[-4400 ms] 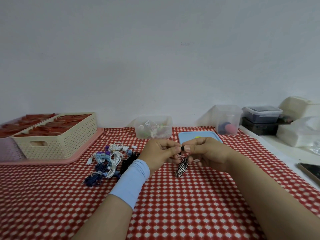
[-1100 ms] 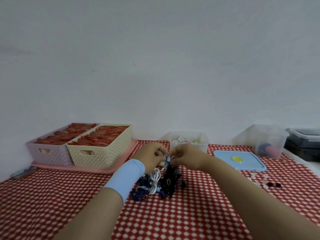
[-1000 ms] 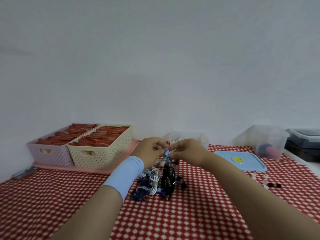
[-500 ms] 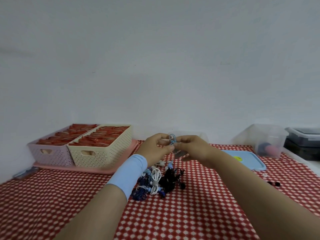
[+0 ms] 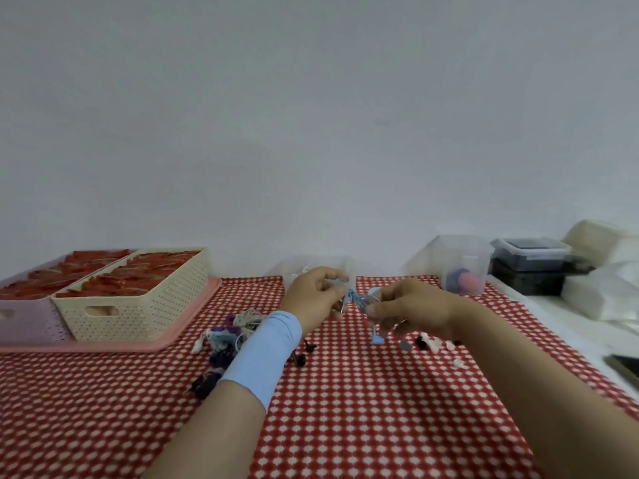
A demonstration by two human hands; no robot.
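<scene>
A light blue wired earphone (image 5: 356, 298) is stretched between my two hands above the red checked tablecloth (image 5: 345, 409). My left hand (image 5: 316, 299), with a light blue wristband, pinches one end of its bundled cord. My right hand (image 5: 406, 307) pinches the other end, and blue earbud ends (image 5: 377, 338) dangle below it. A pile of coiled earphones (image 5: 224, 344) in white, blue, purple and black lies on the cloth left of my left forearm. Small white and black ear tips (image 5: 430, 344) lie by my right wrist.
Two baskets (image 5: 138, 305) with red packets stand on a pink tray (image 5: 162, 344) at the left. Clear tubs (image 5: 466, 264) stand by the wall, and a dark lidded box (image 5: 529, 252) and white packets (image 5: 608, 292) at the right. A dark phone (image 5: 626, 366) lies at the right edge.
My hands lifted a light blue earphone from the pile and have drawn apart, stretching it between them. The view has swung right, so the pile now lies to the left.
</scene>
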